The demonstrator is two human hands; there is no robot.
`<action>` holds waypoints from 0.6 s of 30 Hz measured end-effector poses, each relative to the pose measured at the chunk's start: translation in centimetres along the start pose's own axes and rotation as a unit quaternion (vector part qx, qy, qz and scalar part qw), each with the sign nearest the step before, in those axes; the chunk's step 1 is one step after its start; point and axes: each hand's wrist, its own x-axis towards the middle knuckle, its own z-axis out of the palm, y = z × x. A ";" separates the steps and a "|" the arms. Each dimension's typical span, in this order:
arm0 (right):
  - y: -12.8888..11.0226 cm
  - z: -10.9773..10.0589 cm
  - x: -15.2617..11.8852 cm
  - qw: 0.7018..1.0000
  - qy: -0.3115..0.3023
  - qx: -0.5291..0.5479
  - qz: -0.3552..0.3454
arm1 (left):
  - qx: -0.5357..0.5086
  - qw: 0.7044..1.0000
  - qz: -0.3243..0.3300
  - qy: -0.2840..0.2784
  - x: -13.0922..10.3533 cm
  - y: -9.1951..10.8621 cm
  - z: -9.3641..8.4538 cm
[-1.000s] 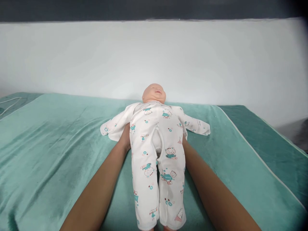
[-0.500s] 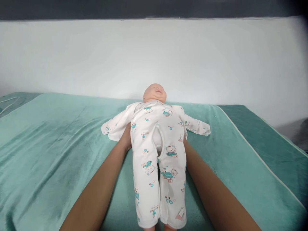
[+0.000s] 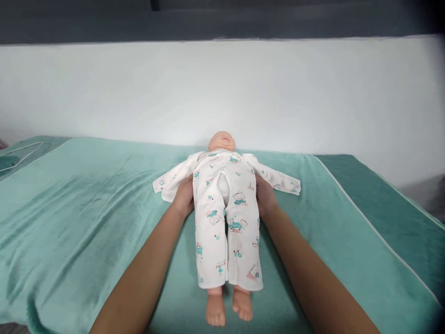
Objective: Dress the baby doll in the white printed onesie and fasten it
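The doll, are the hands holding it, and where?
Yes. Both hands, left and right, grip the doll by the sides of its body.

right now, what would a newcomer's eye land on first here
A baby doll in a white printed sleepsuit lies face up in the middle of a teal blanket, bare feet nearest the camera. The left hand and right hand press against its sides at the torso. Behind runs a plain white wall.

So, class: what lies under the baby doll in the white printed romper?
A teal plush blanket spreads beneath the doll. The left hand and right hand clasp its sides; their fingers, and the blanket directly below, are covered.
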 end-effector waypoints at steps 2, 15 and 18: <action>-0.4 -0.1 -0.6 0.999 0.008 0.028 0.027 | -0.006 1.000 0.018 -0.024 -0.3 -0.2 -0.2; -2.6 0.0 5.2 0.979 0.090 -0.163 -0.089 | 0.213 0.953 0.195 0.095 -1.1 -0.4 -0.6; -2.7 0.2 7.8 0.978 -0.016 -0.197 -0.063 | 0.211 0.956 0.187 0.074 -1.3 -0.1 -0.5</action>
